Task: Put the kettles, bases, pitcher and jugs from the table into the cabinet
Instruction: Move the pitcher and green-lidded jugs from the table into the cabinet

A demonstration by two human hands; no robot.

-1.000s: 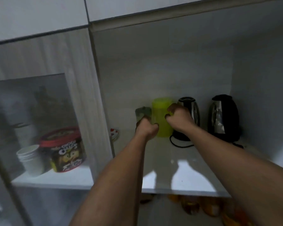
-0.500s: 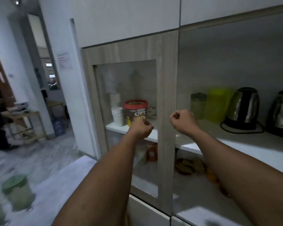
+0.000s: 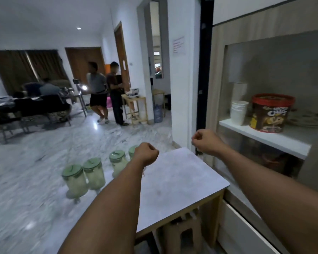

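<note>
Marble-floored room, white-topped wooden table (image 3: 182, 180) beside glass-fronted wooden cabinet (image 3: 264, 88). Left hand (image 3: 146, 153) and right hand (image 3: 205, 142) both curled into loose fists, empty, touching nothing. Four clear green-lidded jugs (image 3: 94, 173) on floor left of table, beyond left fist. Both forearms extended forward.
</note>
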